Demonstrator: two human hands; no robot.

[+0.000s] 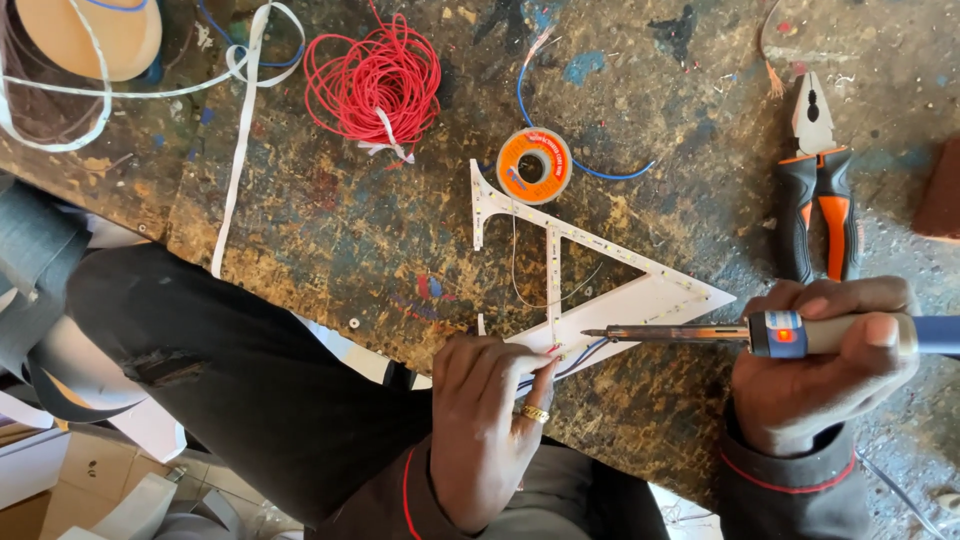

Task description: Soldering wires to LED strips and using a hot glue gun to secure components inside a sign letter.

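A white letter-shaped frame with LED strips lies on the stained workbench. My left hand, wearing a gold ring, pinches thin blue and red wires against the frame's near edge. My right hand grips a soldering iron with a blue and beige handle. Its metal tip points left and ends just above the wires, near my left fingertips.
A coil of red wire and an orange solder spool lie beyond the frame. Orange and black pliers rest at the right. A white LED strip trails at the left. My dark-trousered leg is below the bench edge.
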